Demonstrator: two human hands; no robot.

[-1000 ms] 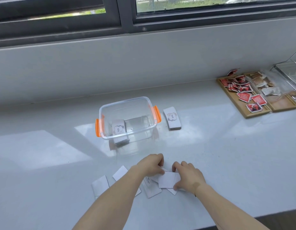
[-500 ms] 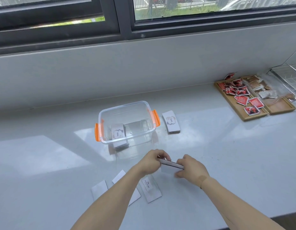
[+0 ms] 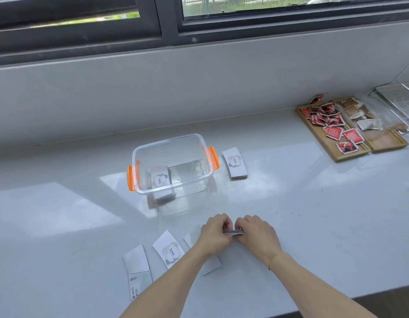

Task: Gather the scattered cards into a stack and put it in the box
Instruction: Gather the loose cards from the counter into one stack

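A thin stack [image 3: 233, 231] of cards is pinched edge-on between the left hand [image 3: 216, 232] and the right hand [image 3: 256, 235], the fingers of both curled shut on its ends, just above the bench [image 3: 61, 226]. Loose cards are seen on the bench at the left forearm: one face-up card [image 3: 170, 251] printed "love", a blank card [image 3: 136, 260] to its left, a printed card [image 3: 139, 285] nearer the bench edge, and one card [image 3: 211, 266] partly hidden under the forearm. Beyond the hands, the clear box [image 3: 173, 166] with orange clips is shown open, a pile [image 3: 161, 179] of cards lying inside at its left. A second pile [image 3: 235, 162] is placed just right of the box, apart from it. At far right, a wooden tray [image 3: 332, 148] of red packets [image 3: 332, 125] is set against the wall.
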